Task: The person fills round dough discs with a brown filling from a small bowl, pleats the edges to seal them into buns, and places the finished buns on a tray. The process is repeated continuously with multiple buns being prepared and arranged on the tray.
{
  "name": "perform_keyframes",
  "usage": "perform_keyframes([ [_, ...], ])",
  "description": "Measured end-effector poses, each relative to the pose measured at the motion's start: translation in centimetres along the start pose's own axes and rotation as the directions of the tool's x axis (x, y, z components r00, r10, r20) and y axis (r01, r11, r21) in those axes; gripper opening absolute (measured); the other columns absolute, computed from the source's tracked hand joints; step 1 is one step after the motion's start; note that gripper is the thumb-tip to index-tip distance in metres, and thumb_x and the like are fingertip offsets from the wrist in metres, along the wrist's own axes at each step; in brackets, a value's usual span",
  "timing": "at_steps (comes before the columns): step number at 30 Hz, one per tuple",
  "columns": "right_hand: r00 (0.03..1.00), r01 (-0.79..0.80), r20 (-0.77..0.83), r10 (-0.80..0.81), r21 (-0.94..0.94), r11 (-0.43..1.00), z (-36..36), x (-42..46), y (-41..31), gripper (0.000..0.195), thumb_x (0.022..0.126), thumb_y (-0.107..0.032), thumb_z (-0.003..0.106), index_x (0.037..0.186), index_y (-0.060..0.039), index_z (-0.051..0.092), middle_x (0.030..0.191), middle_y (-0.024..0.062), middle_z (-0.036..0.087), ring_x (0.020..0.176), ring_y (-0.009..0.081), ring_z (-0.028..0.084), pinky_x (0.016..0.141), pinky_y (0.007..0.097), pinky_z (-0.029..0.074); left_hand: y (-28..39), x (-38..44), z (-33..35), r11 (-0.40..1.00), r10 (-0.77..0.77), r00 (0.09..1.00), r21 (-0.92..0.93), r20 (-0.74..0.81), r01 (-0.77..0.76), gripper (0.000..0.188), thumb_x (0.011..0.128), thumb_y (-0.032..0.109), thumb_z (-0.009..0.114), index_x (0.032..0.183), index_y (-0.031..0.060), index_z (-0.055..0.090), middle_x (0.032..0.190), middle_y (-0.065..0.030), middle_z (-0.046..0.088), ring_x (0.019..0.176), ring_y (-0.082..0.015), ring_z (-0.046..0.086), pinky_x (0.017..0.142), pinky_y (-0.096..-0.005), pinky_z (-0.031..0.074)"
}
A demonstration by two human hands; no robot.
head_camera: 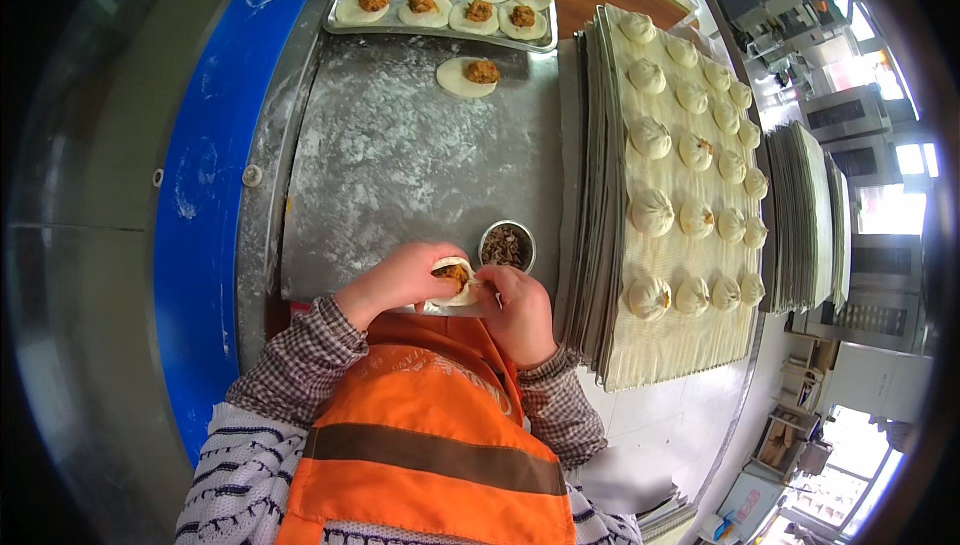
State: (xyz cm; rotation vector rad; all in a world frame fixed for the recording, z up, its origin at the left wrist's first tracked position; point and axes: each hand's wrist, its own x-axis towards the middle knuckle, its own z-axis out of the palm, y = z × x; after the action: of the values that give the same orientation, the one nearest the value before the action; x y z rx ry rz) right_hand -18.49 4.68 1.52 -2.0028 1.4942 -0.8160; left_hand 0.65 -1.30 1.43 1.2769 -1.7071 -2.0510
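Note:
A dough wrapper with orange-brown filling (pixel 452 273) is held near the counter's front edge, its sides partly gathered up. My left hand (pixel 405 275) cups it from the left. The fingers of my right hand (pixel 517 305) pinch its right rim. Just beyond my right hand stands a round metal bowl (pixel 532 249) of chopped brownish filling. Farther up the floury metal worktop (pixel 375 155) lies a flat dough round (pixel 454 78) with a lump of filling on its right part.
A metal tray (pixel 442 36) of filled dough rounds sits at the top. On the right, pleated buns (pixel 651 213) stand in rows on a mesh sheet (pixel 667 350) over a stack of racks. A blue strip (pixel 202 245) runs along the left.

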Motion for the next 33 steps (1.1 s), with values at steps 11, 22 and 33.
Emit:
perform_keyframes([
  [11,0.948,-0.303,0.202,0.245,0.344,0.889,-0.2,-0.2,0.7,0.016,0.085,-0.001,0.065,0.1,0.0015,0.059,0.077,0.0077,0.062,0.063,0.0126,0.06,0.058,0.027,0.049,-1.0,0.7,-0.3,0.951,-0.031,0.994,-0.303,0.1,0.06,0.033,0.085,0.015,0.061,0.117,0.0052,0.059,0.089,-0.0007,0.063,0.068,-0.0072,0.055,0.049,-0.0219,0.044],
  [22,0.972,-0.202,0.174,0.159,0.267,0.942,0.0,-0.2,0.2,0.012,0.088,0.002,0.062,0.098,0.0044,0.057,0.086,0.0062,0.064,0.074,0.0109,0.064,0.063,0.0235,0.053,-0.5,0.9,-0.9,0.995,-0.066,0.992,0.082,0.103,0.058,0.031,0.081,0.016,0.064,0.111,0.0074,0.066,0.076,0.0009,0.063,0.059,-0.0059,0.05,0.048,-0.0225,0.04],
  [33,0.881,-0.473,0.288,0.375,0.537,0.699,-0.1,-0.1,-0.4,0.009,0.089,0.002,0.061,0.096,0.0046,0.056,0.086,0.0068,0.064,0.073,0.0106,0.064,0.066,0.0242,0.055,-1.7,1.5,-1.5,0.985,-0.063,0.977,-0.143,0.206,0.094,0.038,0.085,0.018,0.061,0.12,0.0062,0.056,0.097,-0.0051,0.064,0.074,-0.0115,0.059,0.053,-0.0274,0.048],
])
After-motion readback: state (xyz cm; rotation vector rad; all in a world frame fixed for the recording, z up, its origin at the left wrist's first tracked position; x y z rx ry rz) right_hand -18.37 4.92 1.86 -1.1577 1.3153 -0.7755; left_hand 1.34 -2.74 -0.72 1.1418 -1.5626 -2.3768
